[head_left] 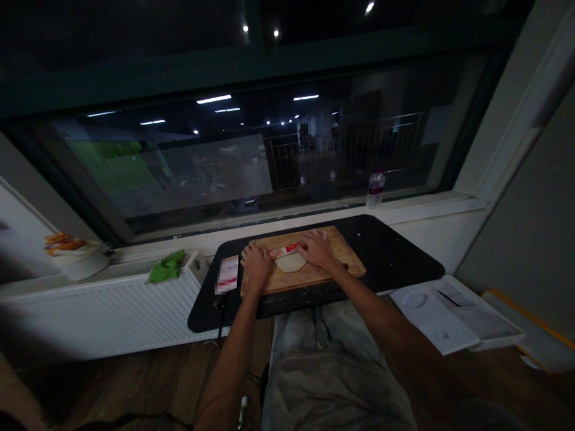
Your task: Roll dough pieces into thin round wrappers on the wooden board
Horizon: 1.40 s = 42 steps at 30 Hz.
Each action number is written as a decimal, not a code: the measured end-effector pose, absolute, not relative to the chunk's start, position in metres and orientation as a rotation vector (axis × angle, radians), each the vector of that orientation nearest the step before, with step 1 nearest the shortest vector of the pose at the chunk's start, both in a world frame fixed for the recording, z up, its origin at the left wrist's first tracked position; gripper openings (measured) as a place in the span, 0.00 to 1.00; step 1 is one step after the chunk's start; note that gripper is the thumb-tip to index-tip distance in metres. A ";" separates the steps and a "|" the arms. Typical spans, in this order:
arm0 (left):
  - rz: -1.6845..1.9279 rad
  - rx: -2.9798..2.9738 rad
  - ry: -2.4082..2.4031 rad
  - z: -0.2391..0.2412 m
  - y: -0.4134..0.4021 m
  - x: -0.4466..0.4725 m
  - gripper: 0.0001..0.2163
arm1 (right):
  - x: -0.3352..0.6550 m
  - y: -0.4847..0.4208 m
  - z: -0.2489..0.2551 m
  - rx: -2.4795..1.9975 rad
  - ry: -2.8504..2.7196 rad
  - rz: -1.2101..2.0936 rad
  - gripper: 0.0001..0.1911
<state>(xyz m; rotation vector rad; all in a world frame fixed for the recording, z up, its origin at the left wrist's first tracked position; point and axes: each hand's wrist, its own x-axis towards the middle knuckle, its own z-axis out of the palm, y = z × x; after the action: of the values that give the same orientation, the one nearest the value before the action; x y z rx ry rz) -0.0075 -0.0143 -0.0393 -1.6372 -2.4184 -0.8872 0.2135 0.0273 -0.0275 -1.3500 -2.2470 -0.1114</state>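
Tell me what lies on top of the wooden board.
Flat pale dough, a red-and-white roller across it, with the left hand and right hand on the roller. The hands cover its ends.

Red-white rolling pin (284,250) lying across flat pale dough (291,263), on wooden board (345,256).

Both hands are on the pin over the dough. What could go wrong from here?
The board sits near the front edge of the table; pushing the pin with left hand and right hand might slide it off. The dough is small, so uneven pressure may roll it lopsided. The packet at the table's left edge could get elbowed off.
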 end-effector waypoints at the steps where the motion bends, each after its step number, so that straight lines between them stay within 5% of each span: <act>1: -0.881 -1.641 -2.420 -0.039 -0.014 -0.008 0.23 | 0.214 0.027 -0.027 -1.315 -2.269 -0.103 0.15; 20: -0.537 -1.852 -2.281 -0.032 -0.020 -0.006 0.20 | 0.211 0.039 -0.033 -1.362 -2.289 -0.102 0.20; 42: -0.815 -1.899 -2.398 -0.029 -0.022 -0.010 0.09 | 0.211 0.035 -0.029 -1.491 -2.182 -0.108 0.21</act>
<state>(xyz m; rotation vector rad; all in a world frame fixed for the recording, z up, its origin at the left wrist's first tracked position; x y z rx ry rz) -0.0102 -0.0218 -0.0291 -1.8986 -2.3984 -0.8148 0.2112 0.0354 -0.0292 -1.4910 -2.1819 -0.1084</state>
